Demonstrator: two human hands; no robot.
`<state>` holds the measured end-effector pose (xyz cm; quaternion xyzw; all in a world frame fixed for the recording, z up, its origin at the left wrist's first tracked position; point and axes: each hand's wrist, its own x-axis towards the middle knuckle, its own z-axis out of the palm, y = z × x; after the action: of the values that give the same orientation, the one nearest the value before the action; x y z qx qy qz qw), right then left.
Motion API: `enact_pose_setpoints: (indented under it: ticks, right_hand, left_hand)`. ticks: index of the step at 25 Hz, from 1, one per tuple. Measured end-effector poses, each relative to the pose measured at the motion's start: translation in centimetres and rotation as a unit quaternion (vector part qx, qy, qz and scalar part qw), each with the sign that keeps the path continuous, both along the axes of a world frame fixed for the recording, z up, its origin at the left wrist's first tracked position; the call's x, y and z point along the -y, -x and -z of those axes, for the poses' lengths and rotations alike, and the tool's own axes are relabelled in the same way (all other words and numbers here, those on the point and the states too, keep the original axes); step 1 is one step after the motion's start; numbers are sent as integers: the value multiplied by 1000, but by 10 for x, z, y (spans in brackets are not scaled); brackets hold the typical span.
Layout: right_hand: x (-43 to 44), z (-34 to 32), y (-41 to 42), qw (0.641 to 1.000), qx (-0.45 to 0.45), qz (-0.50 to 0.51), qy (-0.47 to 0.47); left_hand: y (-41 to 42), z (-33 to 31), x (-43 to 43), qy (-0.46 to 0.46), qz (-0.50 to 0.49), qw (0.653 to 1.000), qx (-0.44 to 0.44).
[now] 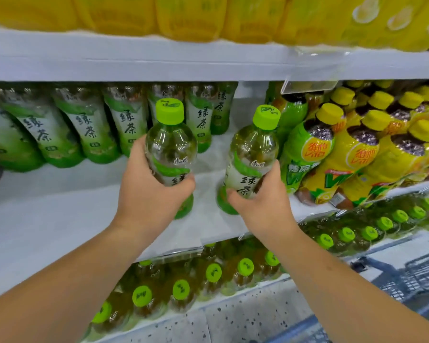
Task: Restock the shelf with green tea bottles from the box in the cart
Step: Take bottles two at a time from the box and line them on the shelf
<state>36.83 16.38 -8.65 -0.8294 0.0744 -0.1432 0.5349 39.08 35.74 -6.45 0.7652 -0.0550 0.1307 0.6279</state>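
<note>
Head view: left grip (149, 191) wraps one green tea bottle (171, 144), right grip (261, 204) a second bottle (252, 149), mid-label; full, likely heavyish, stiff, slick.

**A:** where's the cam on this one?

**B:** on the person's head, up close to the white shelf (47, 206), facing it and tipped down a bit. wide lens, so the shelf's front edge bows.

**A:** how much fits in?

**B:** yellow packs (183, 16) above the shelf, green caps (181, 289) below it, cart (411, 273) corner down to its right. left forearm (72, 280) and right forearm (344, 276) stick in from the bottom edge toward it.
</note>
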Motion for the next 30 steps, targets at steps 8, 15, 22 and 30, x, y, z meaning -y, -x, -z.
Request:
enact_pose_setpoints:
  ticks: [8, 15, 22, 30]
  right_hand:
    - [-4, 25, 9, 996, -36, 37, 74]
    - [-8, 26, -50, 996, -17, 78, 44]
    - [-11, 36, -110, 993, 2, 109, 55]
    - [-8, 32, -151, 987, -52, 126, 80]
  left_hand:
    - [8, 47, -21, -106, -5, 990, -91]
    - [-24, 58, -22, -96, 1, 995, -39]
    - [-43, 70, -23, -97, 6, 995, -10]
    - [-42, 74, -24, -112, -3, 994, -5]
